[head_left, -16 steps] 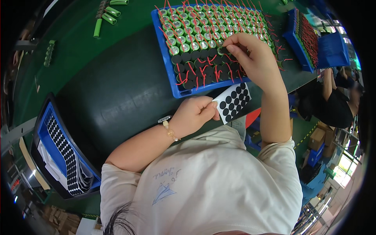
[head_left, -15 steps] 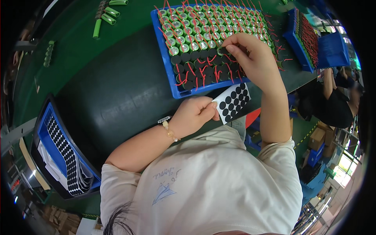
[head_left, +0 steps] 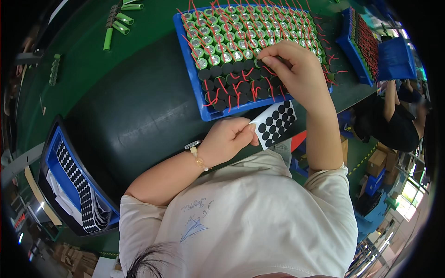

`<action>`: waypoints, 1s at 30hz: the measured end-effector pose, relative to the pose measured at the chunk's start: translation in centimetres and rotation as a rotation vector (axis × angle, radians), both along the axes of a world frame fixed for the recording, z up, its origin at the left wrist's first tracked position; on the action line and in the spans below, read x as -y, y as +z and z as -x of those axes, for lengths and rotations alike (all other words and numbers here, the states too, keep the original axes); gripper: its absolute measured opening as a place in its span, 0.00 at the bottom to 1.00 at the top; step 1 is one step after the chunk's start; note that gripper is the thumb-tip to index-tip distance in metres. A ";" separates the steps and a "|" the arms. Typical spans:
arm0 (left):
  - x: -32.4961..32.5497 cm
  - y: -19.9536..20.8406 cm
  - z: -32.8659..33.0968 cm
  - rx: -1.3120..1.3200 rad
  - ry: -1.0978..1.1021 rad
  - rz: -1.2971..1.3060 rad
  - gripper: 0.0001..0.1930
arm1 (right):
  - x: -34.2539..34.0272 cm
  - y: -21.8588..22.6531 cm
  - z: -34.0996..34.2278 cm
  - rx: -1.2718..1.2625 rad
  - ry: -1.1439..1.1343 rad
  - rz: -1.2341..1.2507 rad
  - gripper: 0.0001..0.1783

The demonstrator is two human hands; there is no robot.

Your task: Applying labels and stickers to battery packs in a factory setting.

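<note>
My left hand (head_left: 225,137) pinches the edge of a white sheet of round black stickers (head_left: 277,123) between thumb and fingers, just in front of the blue tray (head_left: 198,92). Upright green battery cells (head_left: 214,60) with red wires fill that tray. Black round stickers (head_left: 215,71) cover the cell ends in the nearer rows; farther rows show bare metal ends. Over the edge of the covered rows, my right hand (head_left: 299,69) is closed in a pinch on a black round sticker (head_left: 260,63), which touches a cell top and is partly hidden by the fingertips.
At the left, a blue-lined black bin (head_left: 53,157) holds strips of black stickers (head_left: 74,173). Loose green cells (head_left: 121,28) lie at the far left. Another blue tray of wired cells (head_left: 359,46) stands at the far right, near another person (head_left: 394,120).
My right thumb and fingertips have come down with the black sticker against a cell at the edge of the covered rows. The left hand still holds the sheet.
</note>
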State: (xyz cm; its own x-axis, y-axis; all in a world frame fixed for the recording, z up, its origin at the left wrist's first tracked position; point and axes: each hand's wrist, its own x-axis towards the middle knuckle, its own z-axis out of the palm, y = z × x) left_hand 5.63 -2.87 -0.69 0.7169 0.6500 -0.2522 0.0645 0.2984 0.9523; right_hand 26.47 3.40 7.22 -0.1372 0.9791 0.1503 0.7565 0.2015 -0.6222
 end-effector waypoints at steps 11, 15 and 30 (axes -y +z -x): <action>0.1 0.0 -0.1 0.009 -0.005 -0.029 0.15 | 0.0 -0.6 0.2 0.158 0.064 -0.237 0.07; 0.0 0.0 -0.2 0.021 -0.011 -0.016 0.16 | 0.1 -0.2 0.2 0.167 0.019 -0.193 0.08; -0.5 -0.5 0.3 0.129 -0.012 -0.203 0.09 | 6.4 1.6 -3.2 0.007 0.310 -0.180 0.19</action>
State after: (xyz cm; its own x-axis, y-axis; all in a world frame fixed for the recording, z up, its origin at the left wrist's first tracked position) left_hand 5.34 -2.36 -1.21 0.7423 0.6696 -0.0233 -0.0591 0.1001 0.9932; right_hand 29.68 -3.02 8.81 -0.4252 0.8487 0.3146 0.6466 0.5280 -0.5506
